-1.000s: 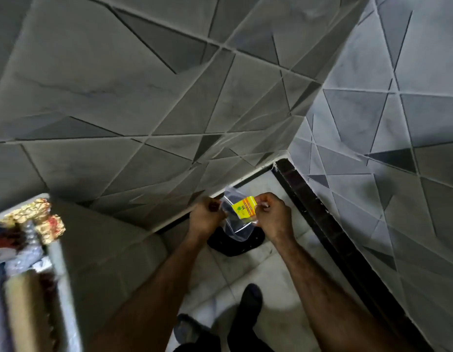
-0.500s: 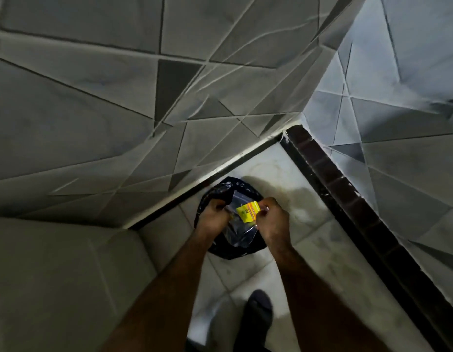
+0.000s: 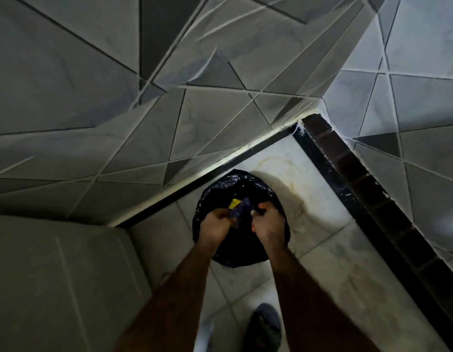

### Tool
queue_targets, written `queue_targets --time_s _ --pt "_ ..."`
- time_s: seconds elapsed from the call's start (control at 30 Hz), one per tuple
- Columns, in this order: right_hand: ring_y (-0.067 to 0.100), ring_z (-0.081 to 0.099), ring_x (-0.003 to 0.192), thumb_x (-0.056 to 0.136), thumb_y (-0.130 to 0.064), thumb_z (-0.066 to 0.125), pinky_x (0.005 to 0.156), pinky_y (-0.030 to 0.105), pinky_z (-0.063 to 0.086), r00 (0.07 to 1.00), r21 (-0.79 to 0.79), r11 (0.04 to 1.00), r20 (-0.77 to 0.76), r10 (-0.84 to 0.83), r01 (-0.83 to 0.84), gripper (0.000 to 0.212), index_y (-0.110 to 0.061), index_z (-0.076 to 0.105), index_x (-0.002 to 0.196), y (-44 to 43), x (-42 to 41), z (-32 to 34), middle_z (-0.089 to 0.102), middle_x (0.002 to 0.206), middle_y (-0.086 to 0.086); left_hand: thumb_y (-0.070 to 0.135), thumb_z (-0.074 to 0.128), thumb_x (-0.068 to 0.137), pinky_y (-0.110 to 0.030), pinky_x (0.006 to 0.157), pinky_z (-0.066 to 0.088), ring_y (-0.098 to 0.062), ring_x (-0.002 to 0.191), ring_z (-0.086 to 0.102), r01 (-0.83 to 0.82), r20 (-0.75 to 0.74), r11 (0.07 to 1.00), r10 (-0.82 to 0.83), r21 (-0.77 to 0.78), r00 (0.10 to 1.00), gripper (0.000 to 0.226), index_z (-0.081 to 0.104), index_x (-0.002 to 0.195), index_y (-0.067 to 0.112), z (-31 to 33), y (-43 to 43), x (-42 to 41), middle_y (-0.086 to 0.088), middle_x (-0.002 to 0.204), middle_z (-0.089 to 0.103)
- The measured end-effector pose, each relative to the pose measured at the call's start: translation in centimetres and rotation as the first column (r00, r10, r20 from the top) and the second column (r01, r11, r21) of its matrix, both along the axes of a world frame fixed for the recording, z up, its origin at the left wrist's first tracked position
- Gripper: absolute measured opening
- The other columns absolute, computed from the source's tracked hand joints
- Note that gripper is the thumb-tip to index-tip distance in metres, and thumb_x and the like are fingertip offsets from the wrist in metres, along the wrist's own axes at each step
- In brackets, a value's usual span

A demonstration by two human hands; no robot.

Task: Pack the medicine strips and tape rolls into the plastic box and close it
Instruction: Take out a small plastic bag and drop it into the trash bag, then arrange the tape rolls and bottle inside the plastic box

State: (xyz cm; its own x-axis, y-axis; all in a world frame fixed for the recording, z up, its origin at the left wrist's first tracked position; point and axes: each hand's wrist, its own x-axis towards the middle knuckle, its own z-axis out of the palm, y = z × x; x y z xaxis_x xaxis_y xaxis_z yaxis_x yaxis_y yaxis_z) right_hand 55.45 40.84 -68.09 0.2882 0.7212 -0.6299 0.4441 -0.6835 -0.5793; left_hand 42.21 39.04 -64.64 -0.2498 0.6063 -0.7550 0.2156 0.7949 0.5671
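Head view, looking steeply down into a tiled corner. Centre of frame, slightly low: left hand [image 3: 216, 223] and right hand [image 3: 268, 219], side by side over a bin lined with a black plastic bag [image 3: 235, 252]. Between the two hands, a small clear plastic wrapper [image 3: 241, 208] bearing a yellow label [image 3: 234, 203], crumpled and blurred by motion. Left fingers curled tight, pinching the wrapper's left edge; right fingers curled inward, gripping its right edge, thumb tip showing at the top of the fist. Both forearms bare, running from the lower edge of the frame up toward the centre.

Bin standing on the pale tiled floor [image 3: 322, 240], close against the foot of the wall, its liner glossy and wrinkled around the rim. Brownish ring-shaped stain [image 3: 278, 163] on the floor, just above and right of the bin. Dark skirting strip [image 3: 352, 179] running diagonally from centre right down to the lower right corner. Grey wall tiles [image 3: 118, 72] with angular line pattern filling the upper half and the right edge. Flat grey surface [image 3: 55, 288] occupying the lower left. Foot in a dark shoe [image 3: 264, 326] at the bottom edge, between the forearms.

Medicine strips, tape rolls and plastic box: none within the frame.
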Motion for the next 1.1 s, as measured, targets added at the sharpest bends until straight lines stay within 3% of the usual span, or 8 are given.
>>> queue_targets --time_s 0.23,0.37,0.5,0.6,0.73,0.87,1.0,1.1 --pt "0.038 0.070 0.088 0.068 -0.032 0.051 0.080 0.051 0.059 0.995 -0.016 1.000 -0.093 -0.019 0.017 0.027 -0.056 0.063 0.070 -3.5 1.5 1.3 0.074 0.090 0.012 0.006 0.069 0.080 -0.045 0.102 0.050 -0.029 0.112 0.065 0.062 0.016 0.998 -0.062 0.029 0.998 0.033 0.068 0.112 0.010 6.0 -1.7 0.6 -0.012 0.116 0.071" --pt "0.030 0.070 0.088 0.080 -0.022 0.055 0.084 0.049 0.057 0.992 0.044 0.999 -0.121 0.019 -0.013 0.026 -0.045 0.067 0.076 -4.1 0.4 12.8 0.074 0.094 0.007 0.009 0.066 0.082 -0.039 0.099 0.051 -0.021 0.107 0.065 0.073 0.029 0.993 -0.076 0.087 0.997 0.029 0.067 0.110 0.018 13.6 -2.4 1.2 -0.004 0.111 0.072" --pt "0.025 0.066 0.103 0.091 -0.016 0.058 0.086 0.026 0.048 0.996 0.118 0.991 -0.063 0.067 -0.059 0.023 -0.018 0.070 0.111 -5.3 -0.4 24.2 0.072 0.111 0.006 0.018 0.066 0.086 -0.031 0.096 0.051 -0.013 0.106 0.063 0.055 -0.004 0.979 -0.055 0.195 0.998 0.030 0.064 0.113 0.029 21.8 -3.3 1.6 0.009 0.105 0.067" --pt "0.019 0.063 0.105 0.092 -0.016 0.059 0.082 0.022 0.042 0.994 0.207 0.977 -0.079 0.075 -0.057 0.024 -0.020 0.069 0.114 -6.1 -0.8 31.9 0.070 0.114 0.000 0.023 0.065 0.089 -0.034 0.095 0.054 -0.009 0.106 0.064 0.002 -0.001 0.957 -0.001 0.289 1.000 0.032 0.062 0.121 0.029 29.1 -4.3 0.9 0.011 0.109 0.067" --pt "0.015 0.063 0.102 0.091 -0.017 0.061 0.085 0.024 0.043 0.991 0.336 0.940 -0.095 0.095 -0.058 0.022 -0.019 0.069 0.111 -7.2 -2.2 40.8 0.071 0.113 -0.002 0.014 0.067 0.087 -0.029 0.098 0.052 -0.005 0.103 0.067 -0.113 0.039 0.904 0.106 0.413 0.994 0.030 0.062 0.101 0.040 37.7 -6.1 -0.9 0.016 0.103 0.071" --pt "0.011 0.065 0.100 0.090 -0.019 0.062 0.089 0.028 0.051 0.973 0.441 0.893 -0.156 0.172 -0.087 0.018 -0.027 0.068 0.105 -8.3 -4.2 48.4 0.071 0.105 -0.010 0.009 0.067 0.088 -0.020 0.095 0.051 -0.008 0.106 0.066 -0.196 0.084 0.838 0.179 0.509 0.980 0.033 0.063 0.119 0.018 45.3 -7.9 -3.2 0.001 0.121 0.069" --pt "0.004 0.065 0.096 0.091 -0.016 0.063 0.073 0.007 0.046 0.945 0.514 0.856 -0.246 0.216 -0.062 0.018 -0.022 0.067 0.108 -9.4 -6.1 54.3 0.070 0.100 -0.012 0.007 0.065 0.090 -0.018 0.092 0.053 -0.013 0.109 0.063 -0.283 0.124 0.771 0.260 0.570 0.958 0.038 0.061 0.127 0.013 51.5 -9.9 -4.9 0.001 0.123 0.065" --pt "0.003 0.065 0.093 0.090 -0.014 0.064 0.071 0.003 0.046 0.926 0.556 0.830 -0.293 0.238 -0.038 0.018 -0.020 0.067 0.106 -10.7 -7.8 57.9 0.070 0.097 -0.011 0.007 0.066 0.089 -0.035 0.101 0.052 -0.016 0.112 0.064 -0.312 0.138 0.732 0.289 0.606 0.947 0.036 0.062 0.124 0.014 55.1 -11.6 -5.9 0.000 0.121 0.066"
